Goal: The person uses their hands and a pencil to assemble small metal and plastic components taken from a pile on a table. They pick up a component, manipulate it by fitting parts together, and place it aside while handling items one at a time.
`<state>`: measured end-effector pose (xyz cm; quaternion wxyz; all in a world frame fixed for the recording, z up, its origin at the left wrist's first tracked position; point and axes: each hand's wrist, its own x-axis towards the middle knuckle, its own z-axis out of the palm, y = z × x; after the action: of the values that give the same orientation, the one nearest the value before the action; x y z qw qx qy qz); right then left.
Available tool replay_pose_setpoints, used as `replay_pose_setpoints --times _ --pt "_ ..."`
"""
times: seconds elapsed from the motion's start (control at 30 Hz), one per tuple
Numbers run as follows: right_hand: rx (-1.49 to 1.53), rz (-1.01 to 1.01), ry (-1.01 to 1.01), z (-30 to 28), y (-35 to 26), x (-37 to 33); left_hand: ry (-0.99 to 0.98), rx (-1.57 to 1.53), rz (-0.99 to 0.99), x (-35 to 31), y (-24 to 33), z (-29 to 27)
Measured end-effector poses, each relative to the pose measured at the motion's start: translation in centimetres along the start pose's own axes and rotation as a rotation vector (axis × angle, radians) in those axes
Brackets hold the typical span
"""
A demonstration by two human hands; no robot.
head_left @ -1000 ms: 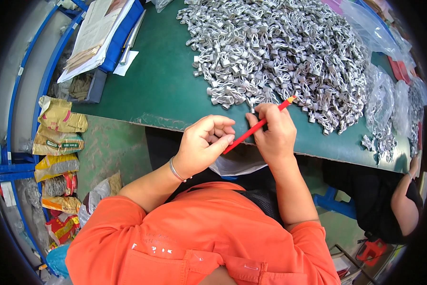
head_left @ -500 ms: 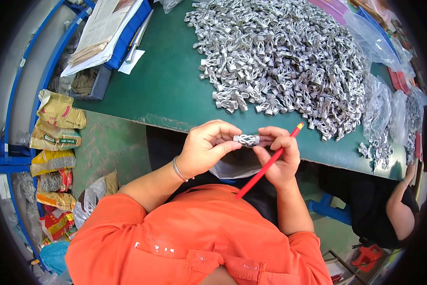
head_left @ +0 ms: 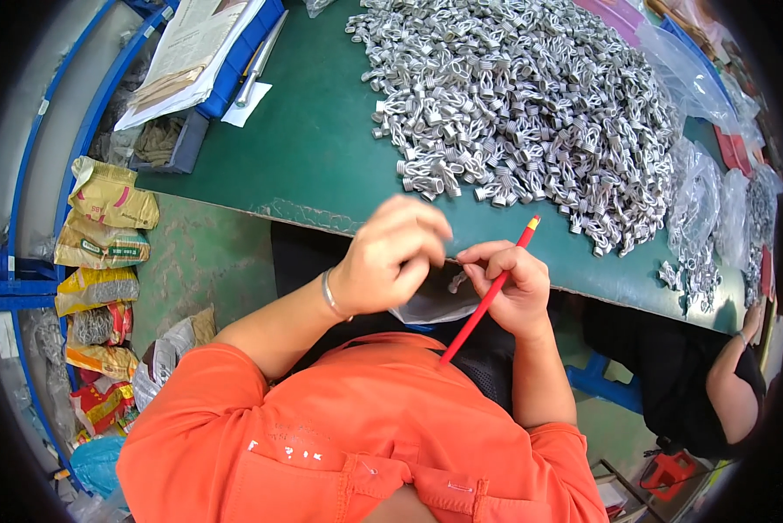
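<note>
My left hand (head_left: 396, 253) is raised at the table's front edge, fingers bent and smeared by motion; whether it holds anything does not show. My right hand (head_left: 515, 288) grips a slim red pencil-like stick (head_left: 474, 329) with a yellow tip, slanting down toward my orange shirt. Just below the right fingertips a small silvery metal piece (head_left: 457, 281) shows above a pale open bag or container (head_left: 435, 307) at my lap; whether the fingers touch it I cannot tell. A big pile of silvery looped metal fittings (head_left: 522, 113) lies on the green table (head_left: 304, 131) beyond my hands.
A blue bin (head_left: 243, 52) holding papers (head_left: 186, 61) stands at the far left. Sacks (head_left: 104, 244) line a blue rack on the left. Clear plastic bags (head_left: 696, 192) lie at the table's right. Another person's arm (head_left: 731, 375) is at the lower right.
My left hand has come away from the looped metal fitting both hands held and moved slightly up. That fitting is no longer between my hands; a small metal piece shows lower down.
</note>
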<state>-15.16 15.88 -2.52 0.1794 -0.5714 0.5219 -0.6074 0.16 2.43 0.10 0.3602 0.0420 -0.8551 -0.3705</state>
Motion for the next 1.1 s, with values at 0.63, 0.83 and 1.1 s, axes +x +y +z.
replay_pose_setpoints --times 0.63,0.83,1.1 --pt "0.045 0.116 0.247 0.5 0.0 0.4 0.175 -0.355 -0.299 1.1 -1.0 2.4" --pt "0.034 0.132 0.245 0.5 0.2 0.0 0.185 -0.457 -0.32 0.1 -0.3 2.5" --pt "0.184 0.139 0.301 0.5 0.0 -0.4 0.078 -0.319 -0.342 -0.5 0.0 1.9"
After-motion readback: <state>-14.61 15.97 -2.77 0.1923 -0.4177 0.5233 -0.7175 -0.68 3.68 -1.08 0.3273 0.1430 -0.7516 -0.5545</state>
